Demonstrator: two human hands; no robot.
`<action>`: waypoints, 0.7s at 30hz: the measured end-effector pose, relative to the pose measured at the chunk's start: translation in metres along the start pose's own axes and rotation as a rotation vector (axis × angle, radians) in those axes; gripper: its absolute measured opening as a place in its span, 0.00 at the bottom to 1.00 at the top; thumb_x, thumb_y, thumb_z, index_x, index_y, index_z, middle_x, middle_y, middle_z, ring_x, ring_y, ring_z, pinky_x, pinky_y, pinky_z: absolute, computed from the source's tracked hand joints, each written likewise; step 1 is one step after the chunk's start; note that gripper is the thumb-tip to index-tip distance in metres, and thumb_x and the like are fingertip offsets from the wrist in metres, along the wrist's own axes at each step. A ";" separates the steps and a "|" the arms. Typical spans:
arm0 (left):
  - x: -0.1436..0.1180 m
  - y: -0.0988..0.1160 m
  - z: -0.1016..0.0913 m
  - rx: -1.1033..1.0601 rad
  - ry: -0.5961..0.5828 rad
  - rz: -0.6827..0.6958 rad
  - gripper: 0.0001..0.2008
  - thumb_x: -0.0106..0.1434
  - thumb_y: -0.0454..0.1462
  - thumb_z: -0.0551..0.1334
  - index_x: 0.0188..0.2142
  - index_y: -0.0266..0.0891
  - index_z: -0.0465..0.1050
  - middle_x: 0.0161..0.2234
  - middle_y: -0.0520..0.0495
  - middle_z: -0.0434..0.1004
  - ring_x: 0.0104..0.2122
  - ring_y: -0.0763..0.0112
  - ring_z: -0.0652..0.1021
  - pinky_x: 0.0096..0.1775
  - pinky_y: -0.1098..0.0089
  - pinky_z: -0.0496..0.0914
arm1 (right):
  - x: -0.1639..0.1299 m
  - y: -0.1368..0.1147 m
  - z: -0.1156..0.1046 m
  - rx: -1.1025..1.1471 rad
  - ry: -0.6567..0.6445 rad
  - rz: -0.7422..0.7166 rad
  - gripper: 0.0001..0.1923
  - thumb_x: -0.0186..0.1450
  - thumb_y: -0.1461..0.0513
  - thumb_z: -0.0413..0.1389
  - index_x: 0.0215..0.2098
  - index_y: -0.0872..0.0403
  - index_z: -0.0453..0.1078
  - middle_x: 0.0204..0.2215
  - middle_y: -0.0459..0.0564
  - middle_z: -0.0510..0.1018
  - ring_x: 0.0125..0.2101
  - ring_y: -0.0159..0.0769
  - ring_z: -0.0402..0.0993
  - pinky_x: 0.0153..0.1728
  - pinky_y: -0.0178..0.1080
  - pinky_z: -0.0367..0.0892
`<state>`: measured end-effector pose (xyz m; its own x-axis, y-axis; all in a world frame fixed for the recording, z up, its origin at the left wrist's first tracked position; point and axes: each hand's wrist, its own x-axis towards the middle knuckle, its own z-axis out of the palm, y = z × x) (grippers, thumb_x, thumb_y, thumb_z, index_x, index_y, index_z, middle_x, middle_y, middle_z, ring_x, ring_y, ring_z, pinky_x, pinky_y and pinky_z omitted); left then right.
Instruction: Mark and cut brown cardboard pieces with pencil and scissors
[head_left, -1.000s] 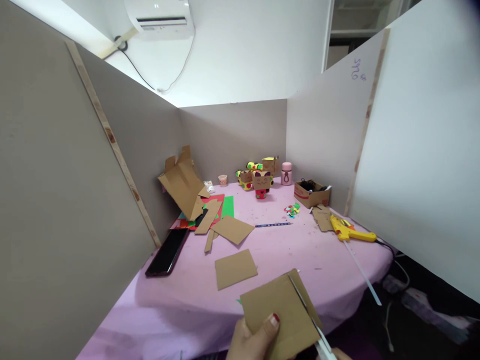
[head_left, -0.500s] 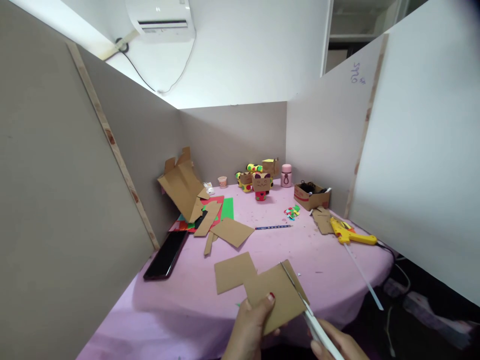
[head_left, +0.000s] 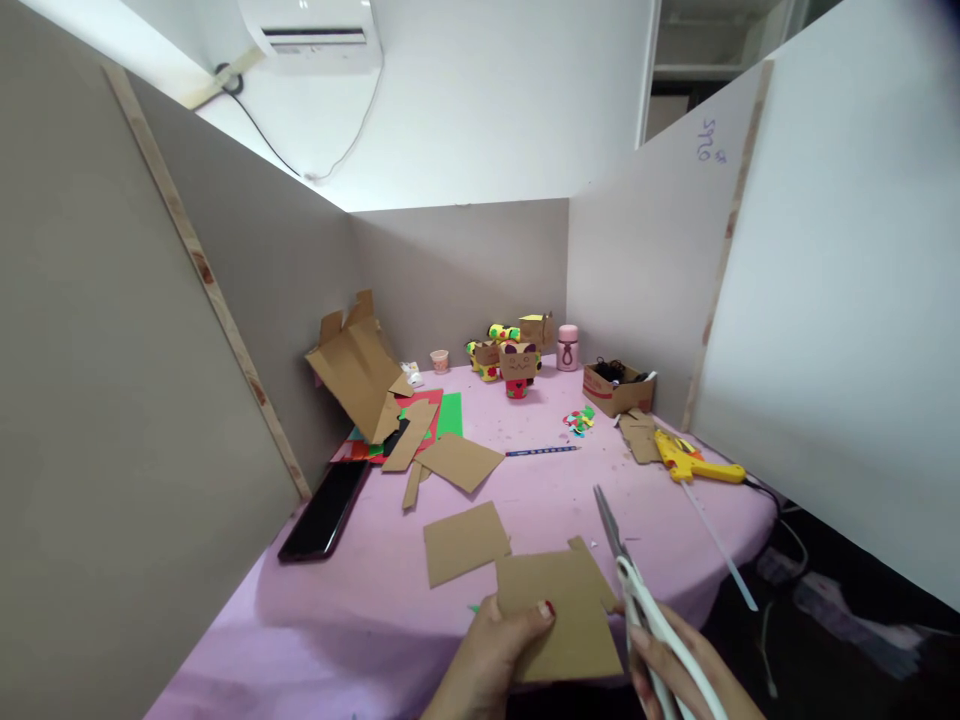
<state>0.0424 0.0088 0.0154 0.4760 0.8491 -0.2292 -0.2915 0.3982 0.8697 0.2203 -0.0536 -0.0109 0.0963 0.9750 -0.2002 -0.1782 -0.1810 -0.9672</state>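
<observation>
— How does the left hand [head_left: 491, 655] sit?

— It reaches in from the bottom edge, palm turned down, thumb laid flat on top and pressed against the fingers [head_left: 480, 612] curled beneath, closed in a pinch.

— And the right hand [head_left: 686, 675]?

— Low at the bottom right, only partly in view. Its fingers are wrapped closed around white handles, knuckles toward the left hand, just beside it.

The cardboard piece [head_left: 559, 615] looked matt brown; the scissors [head_left: 637, 590] had metal blades and glossy white plastic handles; the desk [head_left: 337, 620] wore smooth pink cloth.
</observation>
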 end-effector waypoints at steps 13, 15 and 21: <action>-0.021 0.003 0.013 -0.323 -0.064 -0.023 0.24 0.55 0.54 0.59 0.42 0.39 0.75 0.41 0.41 0.80 0.39 0.59 0.79 0.39 0.65 0.70 | -0.004 -0.016 0.019 0.188 0.443 -0.307 0.25 0.47 0.56 0.66 0.42 0.53 0.67 0.27 0.43 0.74 0.29 0.36 0.72 0.30 0.33 0.68; -0.020 -0.012 0.016 -0.380 -0.104 -0.023 0.27 0.46 0.53 0.67 0.41 0.39 0.76 0.43 0.40 0.80 0.43 0.54 0.77 0.44 0.62 0.69 | -0.004 -0.014 0.024 0.203 0.473 -0.315 0.27 0.47 0.54 0.66 0.43 0.52 0.65 0.30 0.46 0.76 0.32 0.39 0.74 0.34 0.35 0.69; -0.016 -0.026 0.014 -0.219 0.150 0.103 0.25 0.43 0.40 0.72 0.40 0.30 0.75 0.35 0.36 0.82 0.40 0.49 0.79 0.46 0.58 0.68 | -0.015 -0.011 0.013 0.020 0.128 -0.192 0.25 0.50 0.56 0.65 0.44 0.50 0.66 0.22 0.40 0.72 0.22 0.33 0.70 0.24 0.32 0.66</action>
<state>0.0542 -0.0199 0.0026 0.3114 0.9242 -0.2209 -0.5122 0.3591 0.7802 0.2081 -0.0644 0.0045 0.2533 0.9668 -0.0326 -0.1636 0.0096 -0.9865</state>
